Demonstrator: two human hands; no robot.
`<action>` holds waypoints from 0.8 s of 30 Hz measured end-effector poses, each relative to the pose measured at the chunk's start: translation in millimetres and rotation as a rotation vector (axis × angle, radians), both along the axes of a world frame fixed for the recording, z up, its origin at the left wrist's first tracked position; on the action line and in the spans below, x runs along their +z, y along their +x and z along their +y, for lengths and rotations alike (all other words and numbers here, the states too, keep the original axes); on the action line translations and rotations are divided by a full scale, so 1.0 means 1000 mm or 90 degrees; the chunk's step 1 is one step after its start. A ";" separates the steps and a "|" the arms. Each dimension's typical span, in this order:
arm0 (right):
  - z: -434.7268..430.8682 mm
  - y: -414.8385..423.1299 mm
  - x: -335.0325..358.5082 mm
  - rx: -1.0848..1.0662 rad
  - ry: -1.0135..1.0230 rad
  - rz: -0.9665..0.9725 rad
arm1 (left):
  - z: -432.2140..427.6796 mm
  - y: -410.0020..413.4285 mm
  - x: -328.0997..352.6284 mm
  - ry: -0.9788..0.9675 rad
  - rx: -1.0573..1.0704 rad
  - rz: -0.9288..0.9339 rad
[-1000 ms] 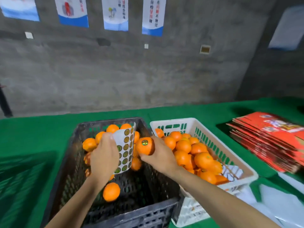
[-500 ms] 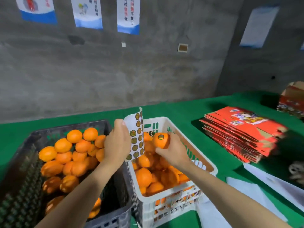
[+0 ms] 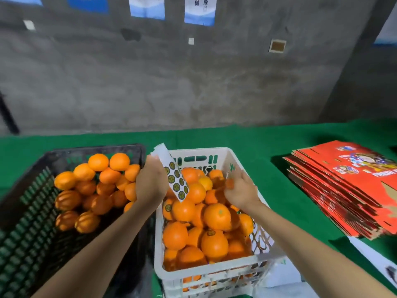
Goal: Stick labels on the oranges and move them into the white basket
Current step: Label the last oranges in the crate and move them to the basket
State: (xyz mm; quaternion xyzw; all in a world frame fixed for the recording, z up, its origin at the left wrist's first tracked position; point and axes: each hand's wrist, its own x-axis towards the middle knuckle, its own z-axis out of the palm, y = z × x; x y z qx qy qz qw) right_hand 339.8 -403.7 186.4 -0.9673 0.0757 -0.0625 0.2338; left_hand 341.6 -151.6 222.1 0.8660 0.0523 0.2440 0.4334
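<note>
Your left hand [image 3: 151, 186] is gripping the label sheet [image 3: 175, 179], fingers curled round its upper end; the strip's long axis is running from 11 o'clock, up by the crates' far rims, down to 5 o'clock, its lower tip hanging over the oranges in the white basket [image 3: 194, 274]. One column of about six round green-and-yellow labels is showing on it. Your right hand [image 3: 240, 191] is hovering over the basket's right side with its fingers loosely spread; motion blur is smearing an orange patch at the fingertips, so you cannot tell whether that grip is holding fruit. The white basket is holding roughly twenty oranges, several showing stickers. At 9 o'clock from it, touching side by side, the black crate [image 3: 25, 233] is carrying about eighteen unlabelled oranges [image 3: 97, 162]. Both are sitting on a green-covered tabletop [image 3: 257, 143]. At 3 o'clock one stack of flattened red cartons [image 3: 348, 190] is lying. Behind, a bare grey concrete wall [image 3: 171, 82] is carrying four blue-and-white posters [image 3: 199, 9].
</note>
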 end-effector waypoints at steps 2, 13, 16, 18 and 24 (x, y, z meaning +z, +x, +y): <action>0.011 0.004 -0.001 0.077 -0.085 -0.065 | -0.003 -0.002 -0.009 -0.018 0.016 -0.025; 0.053 0.006 -0.028 0.482 -0.384 0.046 | -0.005 -0.003 -0.035 -0.100 -0.005 -0.055; 0.052 0.025 -0.017 0.481 -0.330 0.053 | -0.003 -0.003 -0.038 -0.127 -0.011 -0.045; 0.049 0.042 -0.004 0.459 -0.247 0.071 | -0.002 -0.002 -0.037 -0.185 0.001 -0.047; 0.033 0.072 0.012 0.387 -0.098 0.189 | -0.002 -0.001 -0.032 -0.230 0.007 -0.037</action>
